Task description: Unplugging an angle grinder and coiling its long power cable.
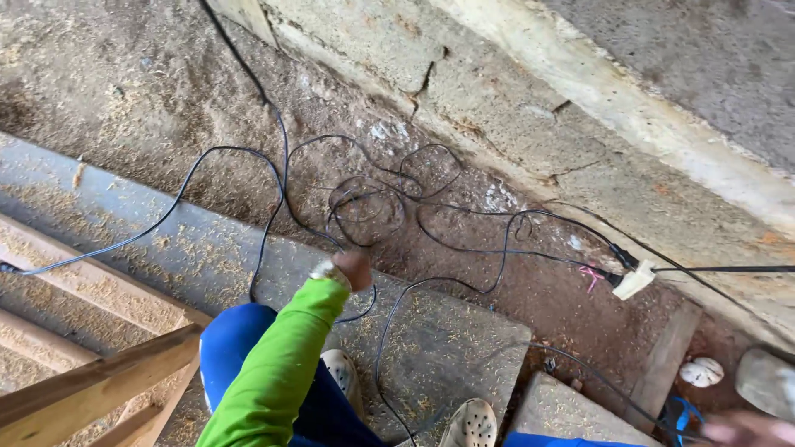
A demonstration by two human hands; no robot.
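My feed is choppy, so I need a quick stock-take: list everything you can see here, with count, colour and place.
thin black cable: one tangle, black, looped over the dirt floor
white plug connector: one, white, right, joining cables
flat grey slabs: several, grey, sawdust-strewn, centre and bottom
wooden frame pieces: several, brown, lower left
cracked concrete wall base: one, grey-tan, top right
perforated pale shoes: two, off-white, bottom centre
left hand: green sleeve, at the cable; grip unclear
right hand: blurred, bottom right
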